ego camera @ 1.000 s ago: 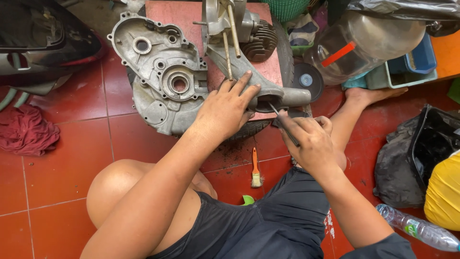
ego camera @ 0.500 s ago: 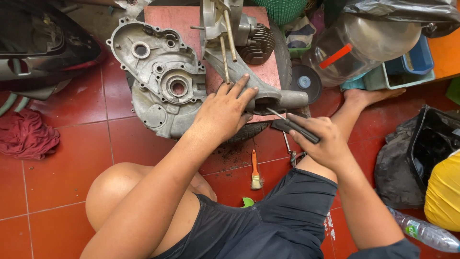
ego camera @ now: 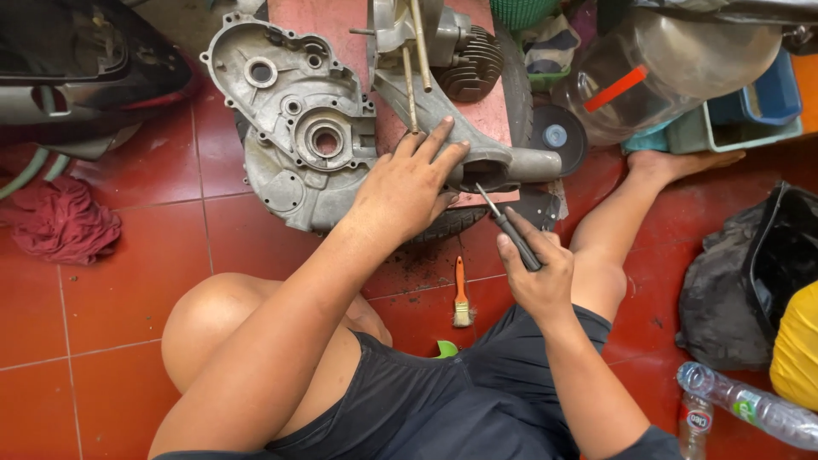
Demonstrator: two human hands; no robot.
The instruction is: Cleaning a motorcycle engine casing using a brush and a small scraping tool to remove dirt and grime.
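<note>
My left hand (ego camera: 407, 183) lies flat with fingers spread on a grey metal engine part (ego camera: 477, 145), holding it down beside its round opening. My right hand (ego camera: 537, 273) is shut on a dark-handled screwdriver (ego camera: 509, 226); its thin tip points up and left into that opening. To the left lies a larger grey aluminium engine case (ego camera: 294, 128) with round bores, resting on the red tile floor. I sit on the floor with bare knees on either side.
A small orange-handled brush (ego camera: 461, 294) lies on the tiles between my legs. A red rag (ego camera: 60, 221) is at the left, a dark scooter body (ego camera: 77, 60) at the top left. A clear jar (ego camera: 673, 68), blue tubs, a black bag (ego camera: 750, 281) and a plastic bottle (ego camera: 750, 405) crowd the right.
My right hand has lifted the screwdriver and brought its tip to the opening of the engine part. My left hand has stayed on the part.
</note>
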